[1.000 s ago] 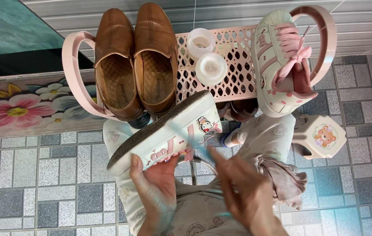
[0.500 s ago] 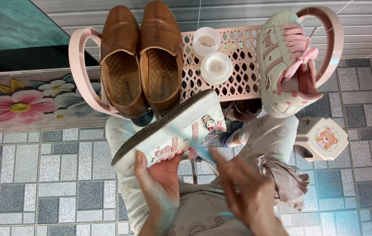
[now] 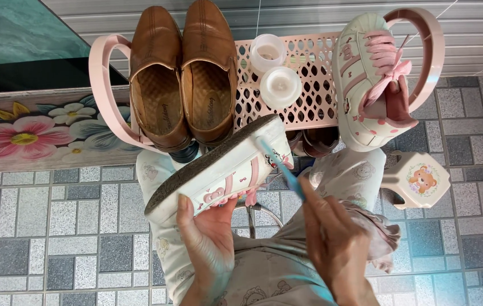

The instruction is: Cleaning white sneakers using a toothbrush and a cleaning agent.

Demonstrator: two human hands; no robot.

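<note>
Left hand (image 3: 210, 238) fingers curl around the white-and-pink sneaker (image 3: 224, 167), gripping it on its side, sole up, just in front of the pink rack (image 3: 309, 85). Right hand (image 3: 332, 243) fingers pinch a blue toothbrush (image 3: 278, 161), its tip touching the sneaker's end. Brown shoes (image 3: 182, 73) and the matching sneaker (image 3: 369, 79) sit on the rack.

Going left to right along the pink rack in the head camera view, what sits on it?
Pair of brown leather shoes → two white plastic jars → white sneaker with pink laces, all on the pink rack.
</note>
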